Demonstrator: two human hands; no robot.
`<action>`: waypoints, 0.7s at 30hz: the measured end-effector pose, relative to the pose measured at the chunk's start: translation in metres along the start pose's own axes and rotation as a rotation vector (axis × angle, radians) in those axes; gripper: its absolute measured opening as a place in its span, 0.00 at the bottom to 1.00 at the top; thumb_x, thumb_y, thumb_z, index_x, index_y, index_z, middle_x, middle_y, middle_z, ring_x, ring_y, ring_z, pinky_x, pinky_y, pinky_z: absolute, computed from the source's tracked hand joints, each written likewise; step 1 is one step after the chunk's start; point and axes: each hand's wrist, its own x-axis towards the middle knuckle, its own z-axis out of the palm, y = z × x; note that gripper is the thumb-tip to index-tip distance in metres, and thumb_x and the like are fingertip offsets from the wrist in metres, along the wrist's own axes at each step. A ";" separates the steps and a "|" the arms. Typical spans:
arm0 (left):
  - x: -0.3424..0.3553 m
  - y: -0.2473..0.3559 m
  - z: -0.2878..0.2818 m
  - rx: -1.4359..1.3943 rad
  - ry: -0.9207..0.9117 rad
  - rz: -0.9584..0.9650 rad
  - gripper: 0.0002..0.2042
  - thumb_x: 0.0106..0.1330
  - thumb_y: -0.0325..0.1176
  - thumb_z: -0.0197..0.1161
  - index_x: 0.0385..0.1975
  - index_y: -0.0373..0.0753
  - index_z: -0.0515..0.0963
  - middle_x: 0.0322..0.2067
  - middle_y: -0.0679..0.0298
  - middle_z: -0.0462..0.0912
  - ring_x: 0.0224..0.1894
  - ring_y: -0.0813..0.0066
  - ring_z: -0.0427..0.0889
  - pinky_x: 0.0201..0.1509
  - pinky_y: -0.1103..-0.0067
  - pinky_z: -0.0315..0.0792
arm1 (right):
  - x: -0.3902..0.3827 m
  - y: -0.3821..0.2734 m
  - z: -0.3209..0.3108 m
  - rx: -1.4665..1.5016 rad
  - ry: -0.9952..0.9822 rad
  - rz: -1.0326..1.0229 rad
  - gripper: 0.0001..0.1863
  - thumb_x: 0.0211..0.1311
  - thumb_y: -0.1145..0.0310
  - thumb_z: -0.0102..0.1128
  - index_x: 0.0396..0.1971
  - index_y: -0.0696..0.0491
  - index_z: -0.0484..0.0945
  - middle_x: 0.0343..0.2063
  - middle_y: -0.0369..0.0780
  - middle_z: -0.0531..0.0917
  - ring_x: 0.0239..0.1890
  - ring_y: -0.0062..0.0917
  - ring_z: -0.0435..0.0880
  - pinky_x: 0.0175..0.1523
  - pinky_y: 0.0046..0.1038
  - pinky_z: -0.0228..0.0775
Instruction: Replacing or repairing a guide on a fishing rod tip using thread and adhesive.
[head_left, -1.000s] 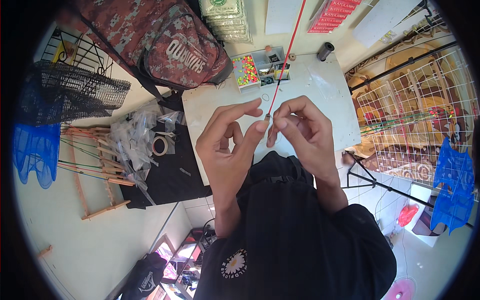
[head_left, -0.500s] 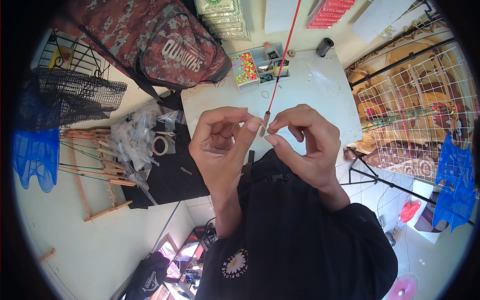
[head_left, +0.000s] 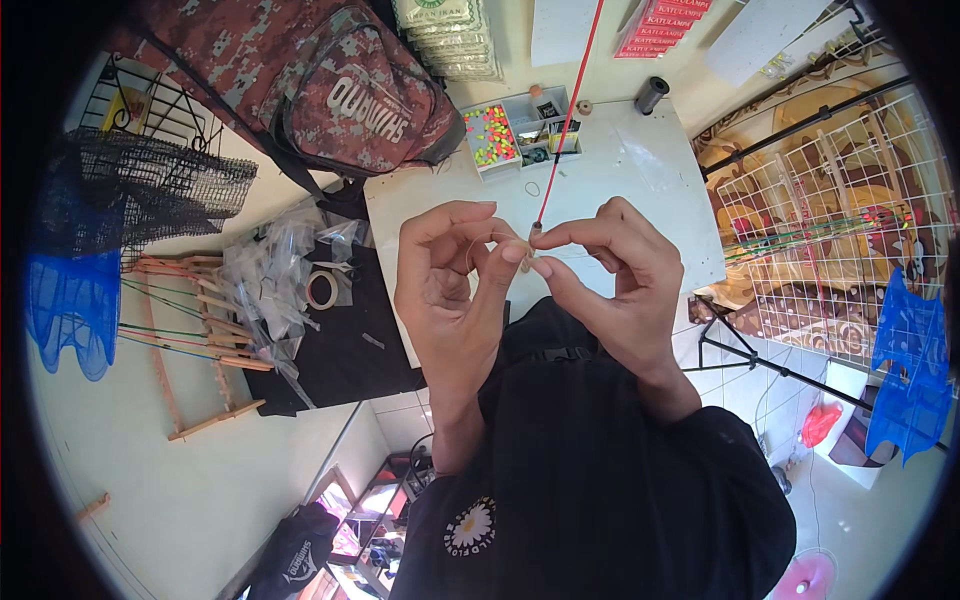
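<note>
My left hand (head_left: 455, 285) is closed in a pinch of thumb and forefinger on a thin pale line, which curves in a loop beside the fingers. Facing it, my right hand (head_left: 622, 282) pinches at the same spot, its thumb tip almost touching the left fingertips. What lies right between the fingertips is too small to make out clearly. A slim red rod (head_left: 566, 125) runs up and away from there; its brown handle (head_left: 537, 229) is partly covered by my fingers. A small ring of line (head_left: 532, 188) lies on the white table (head_left: 610, 180) beyond my hands.
A divided tray (head_left: 482, 172) with colourful beads and small packets stands at the table's back, near a dark cylinder (head_left: 651, 95). To the left are a camouflage bag (head_left: 350, 110), plastic bags (head_left: 270, 270) and a tape roll (head_left: 321, 290). A white wire rack (head_left: 810, 220) stands right.
My left hand has shifted slightly right, and the right hand's fingers have closed in over the rod handle. The line's loop at the left fingers now shows more plainly.
</note>
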 end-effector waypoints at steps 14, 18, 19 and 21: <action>-0.005 0.001 0.001 0.016 -0.063 -0.065 0.19 0.66 0.22 0.59 0.53 0.34 0.61 0.34 0.61 0.76 0.34 0.81 0.76 0.32 0.86 0.65 | -0.004 -0.001 0.002 -0.115 0.002 -0.066 0.09 0.45 0.78 0.69 0.29 0.54 0.81 0.19 0.32 0.71 0.19 0.14 0.65 0.23 0.20 0.56; -0.005 0.005 -0.001 -0.040 -0.106 -0.160 0.20 0.68 0.24 0.56 0.56 0.37 0.57 0.34 0.61 0.76 0.31 0.85 0.72 0.30 0.88 0.63 | -0.004 -0.001 0.005 -0.218 0.046 -0.140 0.10 0.43 0.79 0.70 0.28 0.53 0.81 0.19 0.32 0.70 0.19 0.16 0.65 0.23 0.21 0.58; -0.006 0.005 -0.001 -0.057 -0.122 -0.191 0.20 0.69 0.24 0.55 0.57 0.37 0.56 0.34 0.61 0.76 0.30 0.87 0.71 0.29 0.88 0.61 | -0.005 0.000 0.005 -0.251 0.060 -0.171 0.11 0.42 0.79 0.70 0.28 0.53 0.81 0.20 0.32 0.70 0.19 0.16 0.65 0.23 0.21 0.58; -0.005 0.005 -0.002 -0.090 -0.119 -0.208 0.21 0.69 0.24 0.55 0.57 0.38 0.56 0.34 0.60 0.76 0.28 0.87 0.69 0.28 0.88 0.61 | -0.005 0.001 0.008 -0.275 0.085 -0.205 0.11 0.41 0.79 0.71 0.28 0.53 0.81 0.20 0.32 0.70 0.19 0.17 0.66 0.22 0.22 0.58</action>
